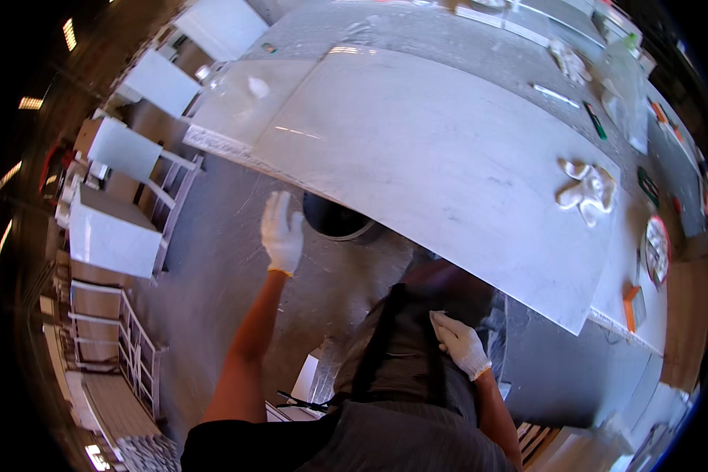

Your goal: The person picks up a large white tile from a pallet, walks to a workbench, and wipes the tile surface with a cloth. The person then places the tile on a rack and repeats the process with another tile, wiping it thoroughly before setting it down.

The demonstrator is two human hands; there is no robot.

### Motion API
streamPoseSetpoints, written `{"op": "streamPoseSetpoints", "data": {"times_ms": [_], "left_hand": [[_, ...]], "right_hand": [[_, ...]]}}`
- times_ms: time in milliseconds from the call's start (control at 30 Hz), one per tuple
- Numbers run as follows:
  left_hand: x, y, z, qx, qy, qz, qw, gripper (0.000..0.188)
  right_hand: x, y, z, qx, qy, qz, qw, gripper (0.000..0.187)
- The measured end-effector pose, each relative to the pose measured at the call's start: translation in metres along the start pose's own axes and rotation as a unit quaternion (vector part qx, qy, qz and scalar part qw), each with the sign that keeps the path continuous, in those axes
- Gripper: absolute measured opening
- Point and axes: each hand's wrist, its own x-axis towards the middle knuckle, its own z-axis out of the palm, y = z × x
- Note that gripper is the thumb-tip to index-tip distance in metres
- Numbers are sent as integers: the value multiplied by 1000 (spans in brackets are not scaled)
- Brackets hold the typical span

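Observation:
My left hand (282, 234), in a white knitted glove, is held out over the floor beside the table edge, fingers stretched out, nothing in it. Close to its right is a dark round bucket (340, 219), partly hidden under the table edge. My right hand (462, 344), gloved the same way, hovers at or rests on my dark apron (401, 346) over the thigh; its fingers point forward with the thumb a little apart, and I see nothing held. Ahead lies a large white marble-like slab (417, 134). On the slab's right part lies a crumpled white glove (588, 189).
A smaller white slab (248, 90) adjoins at the left. Beyond are a green-handled tool (595, 120), another glove (568, 61), a clear plastic bag (625, 90), an orange-handled scraper (631, 308) and a red-rimmed bowl (656, 250). White panels on metal racks (165, 189) stand left.

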Motion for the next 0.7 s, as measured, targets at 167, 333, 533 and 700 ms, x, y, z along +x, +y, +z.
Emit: {"op": "streamPoseSetpoints", "data": {"times_ms": [167,333,533,700], "left_hand": [[47,21,-9,-36,7,45,998,45],[92,28,12,57,-122,113,984,42],[102,143,45,127,-214,197,948,52],[75,257,49,15,-240,338,910,56]], "right_hand": [[2,4,1,18,-16,12,1000,35],[3,7,1,30,-24,2,999,35],[7,11,3,22,-15,14,1000,35],[5,2,0,22,-17,26,999,36]]}}
